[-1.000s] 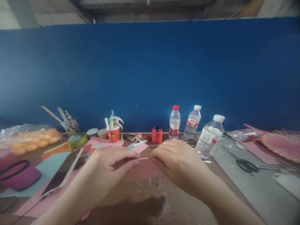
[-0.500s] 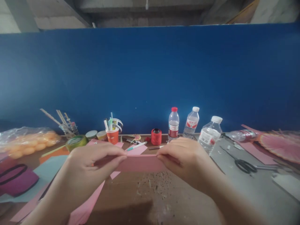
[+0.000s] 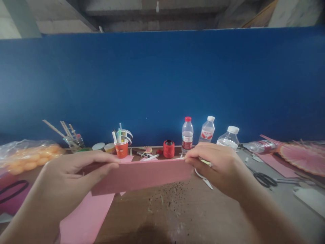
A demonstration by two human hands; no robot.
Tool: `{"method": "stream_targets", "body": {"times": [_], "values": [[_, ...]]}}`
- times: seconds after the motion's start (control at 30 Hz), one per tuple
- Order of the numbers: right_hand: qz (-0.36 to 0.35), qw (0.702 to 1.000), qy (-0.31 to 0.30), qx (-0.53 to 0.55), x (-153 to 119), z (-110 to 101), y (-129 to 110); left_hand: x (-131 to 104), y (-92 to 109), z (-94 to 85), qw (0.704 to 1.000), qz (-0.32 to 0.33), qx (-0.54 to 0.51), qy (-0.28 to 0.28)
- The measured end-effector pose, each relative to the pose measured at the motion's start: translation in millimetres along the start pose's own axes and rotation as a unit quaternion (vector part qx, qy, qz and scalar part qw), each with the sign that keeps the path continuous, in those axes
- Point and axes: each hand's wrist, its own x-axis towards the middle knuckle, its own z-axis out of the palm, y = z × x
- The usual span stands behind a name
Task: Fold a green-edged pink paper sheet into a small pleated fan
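A pink paper strip (image 3: 146, 174), seemingly folded along its top edge, hangs between my two hands above the brown table (image 3: 132, 217). My left hand (image 3: 78, 173) pinches the top edge near the strip's left side, thumb against fingers. At the upper right corner, my right hand (image 3: 213, 166) pinches it the same way. Part of the strip's left end lies behind my left hand. Below it on the left, a larger pink sheet (image 3: 86, 217) rests on the table. Small dark specks (image 3: 170, 200) are scattered beneath the strip.
Along the blue partition (image 3: 157, 84) stand a red cup of pens (image 3: 121, 149), a red thread spool (image 3: 168, 149) and bottles, one with a red cap (image 3: 187, 135). Black scissors (image 3: 265, 179) and a pink paper fan (image 3: 304, 157) lie right. A bag of orange balls (image 3: 33, 159) sits left.
My hands have moved apart along the strip's top edge, the left one leftward and the right one rightward. More of the pink strip shows between them.
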Motion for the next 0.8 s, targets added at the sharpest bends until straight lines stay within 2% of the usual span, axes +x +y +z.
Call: {"method": "stream_targets", "body": {"times": [0.1,0.23,0.33,0.4,0.43,0.5,0.57,0.67,0.8], "values": [[0.018,1.000,0.005,0.007,-0.8,-3.4,2.7,2.7,-2.6,0.3,1.000,-0.015,0.002,-0.020],[0.080,0.994,-0.024,0.070,-0.2,-5.8,9.4,13.6,-11.9,1.4,0.990,-0.064,-0.035,-0.117],[0.160,0.972,-0.109,0.133,-1.3,-2.6,24.7,22.9,-28.2,9.9,0.969,-0.081,-0.062,-0.224],[0.191,0.952,-0.187,0.147,-5.8,8.1,41.2,22.3,-42.9,23.7,0.944,-0.066,-0.054,-0.320],[0.195,0.943,-0.226,0.144,-9.8,16.7,50.8,18.6,-50.8,33.0,0.924,-0.056,-0.042,-0.376],[0.174,0.935,-0.286,0.119,-21.7,39.7,69.6,4.0,-65.8,54.5,0.901,-0.042,-0.012,-0.431],[0.151,0.931,-0.321,0.084,-37.3,66.0,84.5,-17.0,-77.7,75.5,0.892,-0.020,0.029,-0.452],[0.133,0.926,-0.346,0.072,-58.9,98.1,94.6,-46.4,-85.6,98.3,0.892,-0.024,0.055,-0.448],[0.116,0.933,-0.340,0.035,-72.0,115.0,93.6,-61.8,-81.1,114.8,0.897,0.007,0.065,-0.437]]}}
